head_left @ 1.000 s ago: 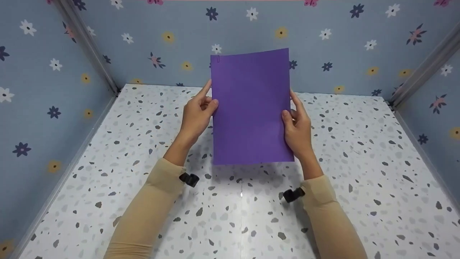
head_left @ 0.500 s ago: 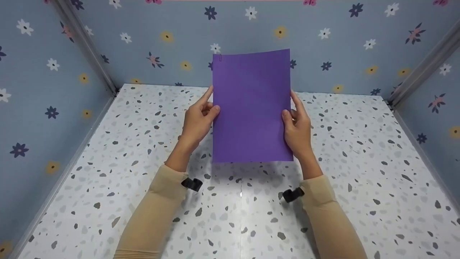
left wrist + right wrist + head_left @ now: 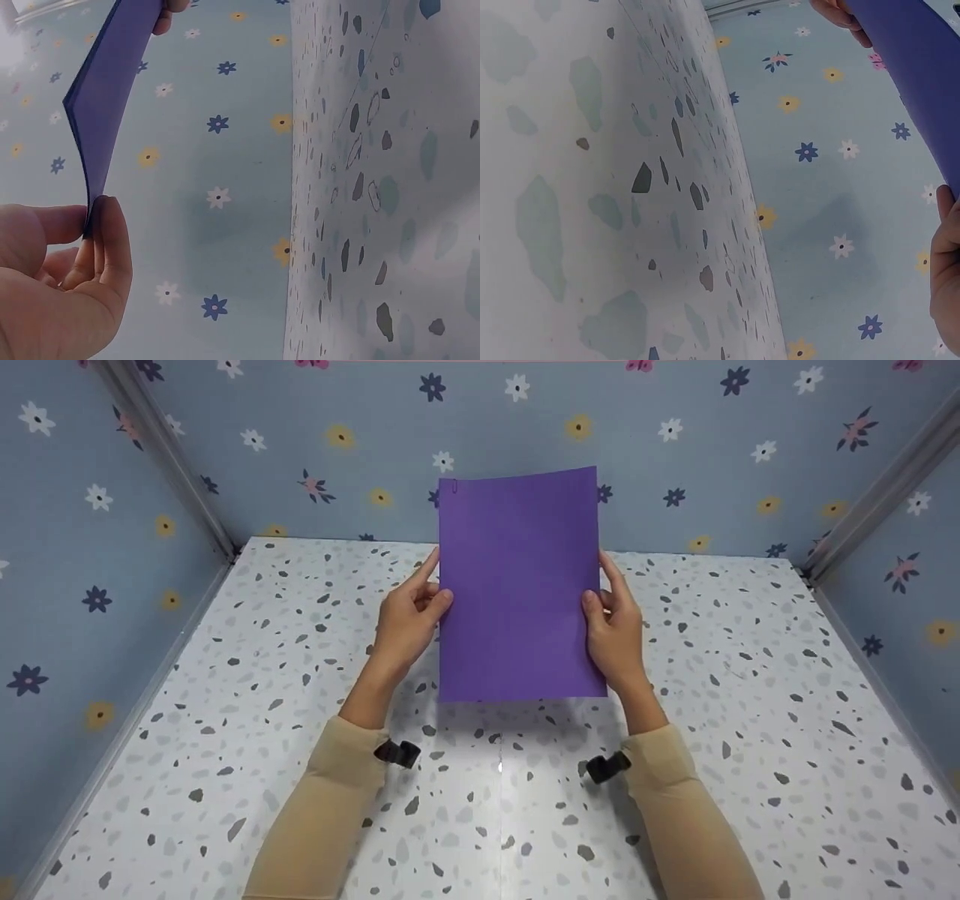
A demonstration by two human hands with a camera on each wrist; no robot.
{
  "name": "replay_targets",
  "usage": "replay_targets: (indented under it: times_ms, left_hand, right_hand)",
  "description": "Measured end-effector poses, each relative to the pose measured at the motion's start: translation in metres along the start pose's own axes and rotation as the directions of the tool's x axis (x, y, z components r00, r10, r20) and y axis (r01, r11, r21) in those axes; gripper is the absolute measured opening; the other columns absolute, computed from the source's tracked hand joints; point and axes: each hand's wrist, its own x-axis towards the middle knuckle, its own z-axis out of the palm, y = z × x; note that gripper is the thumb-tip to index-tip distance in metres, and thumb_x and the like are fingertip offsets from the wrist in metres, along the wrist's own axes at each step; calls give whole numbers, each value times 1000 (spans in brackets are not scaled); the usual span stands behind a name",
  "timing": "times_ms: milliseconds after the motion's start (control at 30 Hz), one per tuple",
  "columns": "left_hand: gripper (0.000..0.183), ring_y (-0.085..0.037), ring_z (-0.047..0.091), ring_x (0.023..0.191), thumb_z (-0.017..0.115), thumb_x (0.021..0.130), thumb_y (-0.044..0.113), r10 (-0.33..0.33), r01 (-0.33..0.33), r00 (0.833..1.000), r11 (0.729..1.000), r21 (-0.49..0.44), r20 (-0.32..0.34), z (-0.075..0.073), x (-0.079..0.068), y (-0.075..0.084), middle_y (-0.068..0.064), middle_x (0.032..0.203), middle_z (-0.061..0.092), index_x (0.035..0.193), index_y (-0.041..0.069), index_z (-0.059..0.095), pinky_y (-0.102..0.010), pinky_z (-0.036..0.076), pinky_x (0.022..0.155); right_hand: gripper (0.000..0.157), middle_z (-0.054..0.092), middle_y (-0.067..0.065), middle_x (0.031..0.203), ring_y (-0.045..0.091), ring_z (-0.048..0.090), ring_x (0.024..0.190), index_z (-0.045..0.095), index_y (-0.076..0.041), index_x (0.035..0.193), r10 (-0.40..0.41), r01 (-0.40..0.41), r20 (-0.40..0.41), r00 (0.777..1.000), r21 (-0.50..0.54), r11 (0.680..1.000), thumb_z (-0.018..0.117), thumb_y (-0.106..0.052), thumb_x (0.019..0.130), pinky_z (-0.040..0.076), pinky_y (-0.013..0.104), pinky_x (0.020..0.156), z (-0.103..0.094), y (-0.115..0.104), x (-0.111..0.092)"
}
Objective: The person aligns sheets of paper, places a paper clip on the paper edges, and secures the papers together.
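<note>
Between both hands a purple sheet of paper [image 3: 519, 585] is held up above the table, its face toward the head camera. A small paper clip [image 3: 454, 487] sits at its top left corner. My left hand [image 3: 409, 619] pinches the left edge, thumb in front and fingers behind. On the opposite edge my right hand [image 3: 616, 634] grips in the same way. From the left wrist view the paper [image 3: 109, 97] is seen edge-on and slightly bent, with more than one layer showing at its edge. The right wrist view shows the back of the paper [image 3: 922, 75].
Below lies a white speckled tabletop [image 3: 480, 810]. Blue flowered panels stand at the back [image 3: 517, 412] and on both sides, joined by grey metal corner posts [image 3: 169, 457]. Small black cameras [image 3: 609, 767] are strapped at both cuffs.
The left hand has slid a little lower along the paper's left edge. The paper stays held up in both hands, and the whole view has shifted slightly.
</note>
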Motion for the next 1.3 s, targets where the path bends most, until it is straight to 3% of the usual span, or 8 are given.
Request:
replay_targets:
  times_ms: [167, 367, 600, 933, 1300]
  left_hand:
    - [62, -17, 61, 89, 62, 108, 11, -4, 4, 1000, 1000, -18, -1, -1, -2, -4, -10, 108, 71, 164, 29, 43, -26, 50, 76]
    - [62, -18, 63, 91, 63, 108, 13, -12, 12, 1000, 1000, -8, 1, -3, -2, -5, -10, 109, 72, 164, 31, 42, -27, 50, 77]
    - [64, -18, 66, 94, 63, 108, 10, -13, 13, 1000, 1000, 4, -8, -2, 0, -9, -11, 110, 73, 164, 32, 42, -28, 52, 80]
    - [63, -19, 62, 89, 63, 108, 11, 9, -9, 1000, 1000, 13, -6, 2, 1, -14, -9, 106, 71, 165, 30, 42, -29, 51, 79]
    - [64, -21, 69, 98, 64, 107, 10, 13, -13, 1000, 1000, 10, -16, 1, 3, -19, -11, 110, 74, 163, 33, 43, -33, 54, 90]
  right_hand:
    - [55, 72, 27, 89, 10, 63, 69, 40, -2, 163, 13, -13, 4, 1000, -7, 1000, 53, 1, 109, 48, 21, 63, 3, -18, -4]
    - [55, 73, 26, 88, 7, 63, 69, 41, -1, 162, 4, -4, 5, 1000, -27, 1000, 54, 0, 109, 47, 20, 64, 5, -34, -8]
    - [55, 73, 27, 92, 12, 67, 75, 39, -3, 164, 21, -21, 38, 999, -1, 1000, 53, -2, 111, 52, 21, 65, 5, -15, -3]
    - [58, 77, 17, 106, 14, 73, 89, 38, -24, 167, 132, -128, 123, 984, -40, 991, 56, -16, 112, 57, 24, 74, -7, 4, -1]
    - [60, 76, 20, 103, 18, 73, 93, 39, -21, 166, 147, -140, 154, 977, -52, 989, 58, -10, 110, 58, 23, 76, -8, 3, 2]
